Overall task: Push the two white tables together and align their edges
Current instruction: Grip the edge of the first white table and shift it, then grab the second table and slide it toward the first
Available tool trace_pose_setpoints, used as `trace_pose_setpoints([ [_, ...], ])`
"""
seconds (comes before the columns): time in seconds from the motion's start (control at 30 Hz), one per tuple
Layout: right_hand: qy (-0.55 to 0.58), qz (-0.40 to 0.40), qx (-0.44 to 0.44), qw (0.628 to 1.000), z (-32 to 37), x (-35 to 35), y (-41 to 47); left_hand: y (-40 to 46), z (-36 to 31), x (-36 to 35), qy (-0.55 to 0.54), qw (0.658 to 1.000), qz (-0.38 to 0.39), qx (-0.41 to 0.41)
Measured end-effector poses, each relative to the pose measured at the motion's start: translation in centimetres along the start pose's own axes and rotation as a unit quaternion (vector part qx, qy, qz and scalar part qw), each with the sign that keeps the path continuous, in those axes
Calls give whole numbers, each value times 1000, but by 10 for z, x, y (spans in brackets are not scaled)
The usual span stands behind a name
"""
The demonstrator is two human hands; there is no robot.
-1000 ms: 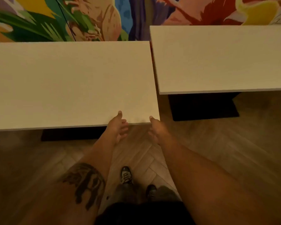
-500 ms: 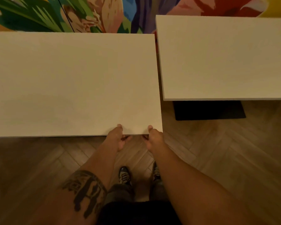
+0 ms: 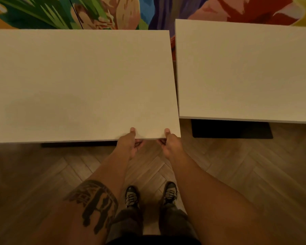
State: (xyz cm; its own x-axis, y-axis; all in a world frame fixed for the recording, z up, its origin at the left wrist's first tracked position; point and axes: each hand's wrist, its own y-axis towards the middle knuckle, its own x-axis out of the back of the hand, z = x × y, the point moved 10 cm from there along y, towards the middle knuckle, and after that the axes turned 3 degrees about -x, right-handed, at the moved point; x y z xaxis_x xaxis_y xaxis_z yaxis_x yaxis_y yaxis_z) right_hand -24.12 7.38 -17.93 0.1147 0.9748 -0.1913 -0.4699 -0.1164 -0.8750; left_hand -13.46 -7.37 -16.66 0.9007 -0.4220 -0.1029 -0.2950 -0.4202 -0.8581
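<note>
Two white tables stand side by side in front of me. The left table (image 3: 78,82) is the larger in view; its near edge sits closer to me than that of the right table (image 3: 245,71). A narrow gap runs between them, and their near edges are not in line. My left hand (image 3: 129,144) and my right hand (image 3: 170,144) both grip the left table's near edge close to its right corner, thumbs on top and fingers underneath.
A colourful mural wall (image 3: 113,13) stands right behind both tables. Each table has a black base (image 3: 231,129) on the herringbone wood floor (image 3: 237,165). My shoes (image 3: 131,197) are on the floor below the hands.
My hands went from resting at the left table's edge to gripping it. The gap between the tables has narrowed and the left table's near edge looks closer to me.
</note>
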Motion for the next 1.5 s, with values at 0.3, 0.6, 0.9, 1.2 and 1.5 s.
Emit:
trace_pose_setpoints([
  [0.3,17,33,-8,999,-3,3,-4,-2,0,-2,-34,999,-14,4],
  [0.6,27,37,-27,999,-23,21,-15,-10,14,15,-2,999,-38,-5],
  [0.9,21,47,-49,998,-38,33,-16,-13,28,26,4,999,-52,9],
  [1.2,-19,51,-24,998,-32,35,-15,-26,37,17,13,999,-17,36],
  [1.5,-150,-53,140,977,68,67,-7,-60,36,-68,252,935,245,46],
])
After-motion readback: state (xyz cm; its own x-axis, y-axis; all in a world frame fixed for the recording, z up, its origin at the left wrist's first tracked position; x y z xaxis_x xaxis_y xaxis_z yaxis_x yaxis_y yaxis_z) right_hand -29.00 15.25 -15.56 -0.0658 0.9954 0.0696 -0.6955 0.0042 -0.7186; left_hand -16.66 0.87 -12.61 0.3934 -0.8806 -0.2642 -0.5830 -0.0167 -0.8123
